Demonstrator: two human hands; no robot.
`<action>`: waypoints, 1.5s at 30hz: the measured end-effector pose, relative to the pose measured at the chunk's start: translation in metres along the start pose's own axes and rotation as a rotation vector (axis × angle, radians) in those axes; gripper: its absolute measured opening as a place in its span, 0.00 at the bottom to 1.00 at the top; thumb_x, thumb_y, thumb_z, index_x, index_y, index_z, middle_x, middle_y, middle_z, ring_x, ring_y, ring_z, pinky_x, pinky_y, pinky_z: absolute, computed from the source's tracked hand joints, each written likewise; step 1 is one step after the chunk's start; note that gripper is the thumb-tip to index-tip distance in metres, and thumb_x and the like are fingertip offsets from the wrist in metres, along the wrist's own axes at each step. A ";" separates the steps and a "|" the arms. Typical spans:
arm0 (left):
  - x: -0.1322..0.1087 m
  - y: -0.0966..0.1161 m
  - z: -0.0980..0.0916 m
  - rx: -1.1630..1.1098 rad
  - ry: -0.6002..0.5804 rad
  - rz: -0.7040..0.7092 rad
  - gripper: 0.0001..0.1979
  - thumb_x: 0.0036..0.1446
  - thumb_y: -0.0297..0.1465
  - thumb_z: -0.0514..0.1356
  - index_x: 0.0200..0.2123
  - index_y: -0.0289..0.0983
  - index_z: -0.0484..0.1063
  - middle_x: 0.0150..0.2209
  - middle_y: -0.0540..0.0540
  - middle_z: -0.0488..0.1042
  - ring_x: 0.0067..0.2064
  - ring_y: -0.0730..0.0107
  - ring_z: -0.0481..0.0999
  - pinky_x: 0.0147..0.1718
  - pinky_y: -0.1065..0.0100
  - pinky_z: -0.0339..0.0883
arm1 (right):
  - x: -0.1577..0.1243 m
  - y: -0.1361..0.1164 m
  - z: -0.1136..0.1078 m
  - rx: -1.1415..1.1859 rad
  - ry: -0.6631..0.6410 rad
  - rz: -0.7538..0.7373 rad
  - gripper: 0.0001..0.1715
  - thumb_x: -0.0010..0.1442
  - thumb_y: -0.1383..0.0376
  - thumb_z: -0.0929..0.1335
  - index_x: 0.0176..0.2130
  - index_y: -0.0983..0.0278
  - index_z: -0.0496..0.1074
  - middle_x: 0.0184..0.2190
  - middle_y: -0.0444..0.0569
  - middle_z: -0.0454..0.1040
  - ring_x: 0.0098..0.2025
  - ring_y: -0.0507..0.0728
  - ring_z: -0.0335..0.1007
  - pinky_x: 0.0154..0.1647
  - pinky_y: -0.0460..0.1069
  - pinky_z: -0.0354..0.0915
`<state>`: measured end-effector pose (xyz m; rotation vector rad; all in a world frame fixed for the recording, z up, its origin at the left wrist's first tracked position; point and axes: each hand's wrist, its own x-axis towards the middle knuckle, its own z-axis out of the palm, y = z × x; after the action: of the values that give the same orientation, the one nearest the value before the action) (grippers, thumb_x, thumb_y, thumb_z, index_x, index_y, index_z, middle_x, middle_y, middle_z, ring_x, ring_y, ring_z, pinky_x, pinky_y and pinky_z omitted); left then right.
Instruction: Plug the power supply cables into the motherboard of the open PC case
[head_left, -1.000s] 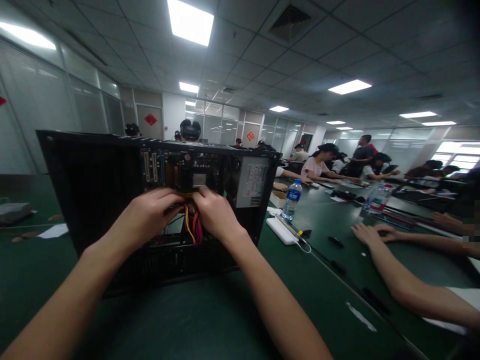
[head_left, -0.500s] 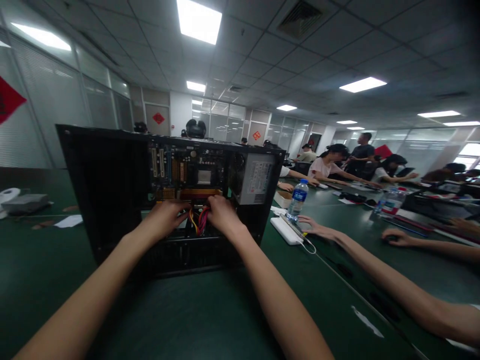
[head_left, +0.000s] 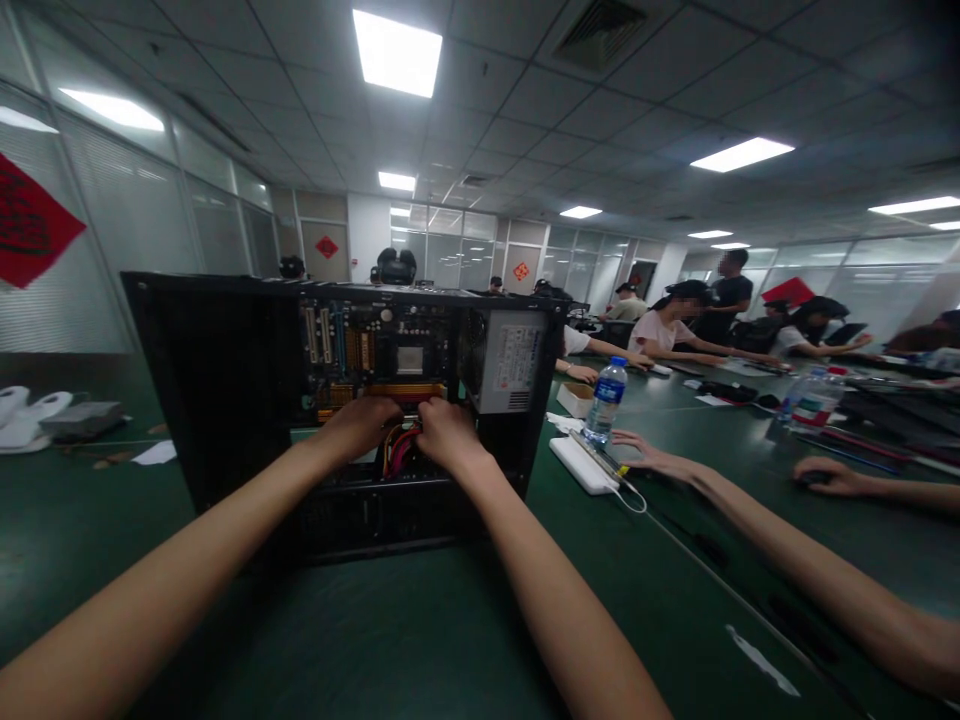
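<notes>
An open black computer case (head_left: 217,380) stands on the green table (head_left: 420,640) in front of me, its motherboard (head_left: 375,350) and grey power supply (head_left: 510,365) showing. Both my hands reach inside it, low down. My left hand (head_left: 358,425) and my right hand (head_left: 446,435) are closed, fingers curled, either side of a bundle of red and yellow cables (head_left: 399,452). Whether the fingertips pinch the cables or a connector is hidden.
To the right lie a white power strip (head_left: 583,465) and a water bottle (head_left: 604,400). A neighbour's arm (head_left: 750,520) reaches to the strip from the right. Several people sit along the table farther back. White objects and paper lie at the far left (head_left: 30,420).
My hands have slid lower and deeper into the case, uncovering the motherboard's centre. The neighbour's hand moved forward to the power strip. My view has swung a little left.
</notes>
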<state>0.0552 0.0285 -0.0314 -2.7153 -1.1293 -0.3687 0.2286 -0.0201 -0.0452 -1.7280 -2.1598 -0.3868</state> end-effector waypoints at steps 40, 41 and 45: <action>-0.007 0.009 0.004 0.126 0.026 -0.192 0.16 0.65 0.34 0.54 0.51 0.40 0.76 0.51 0.41 0.79 0.51 0.52 0.78 0.45 0.60 0.70 | -0.004 -0.001 0.002 0.049 -0.019 -0.052 0.16 0.60 0.69 0.66 0.47 0.67 0.75 0.47 0.57 0.75 0.46 0.62 0.76 0.44 0.52 0.70; -0.007 0.010 0.003 0.138 0.014 -0.196 0.16 0.65 0.34 0.53 0.51 0.40 0.76 0.51 0.41 0.79 0.50 0.52 0.79 0.45 0.60 0.70 | -0.004 0.000 0.002 0.053 -0.017 -0.059 0.16 0.60 0.69 0.66 0.48 0.67 0.74 0.47 0.57 0.75 0.46 0.61 0.75 0.44 0.51 0.70; -0.007 0.013 0.002 0.184 -0.030 -0.214 0.17 0.65 0.34 0.52 0.50 0.42 0.77 0.51 0.42 0.79 0.50 0.51 0.79 0.42 0.61 0.70 | -0.004 0.000 0.002 0.057 -0.011 -0.117 0.14 0.62 0.69 0.66 0.48 0.68 0.74 0.48 0.56 0.73 0.48 0.61 0.75 0.45 0.50 0.69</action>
<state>0.0601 0.0158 -0.0362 -2.4572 -1.3929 -0.2405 0.2295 -0.0227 -0.0483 -1.5814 -2.2638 -0.3425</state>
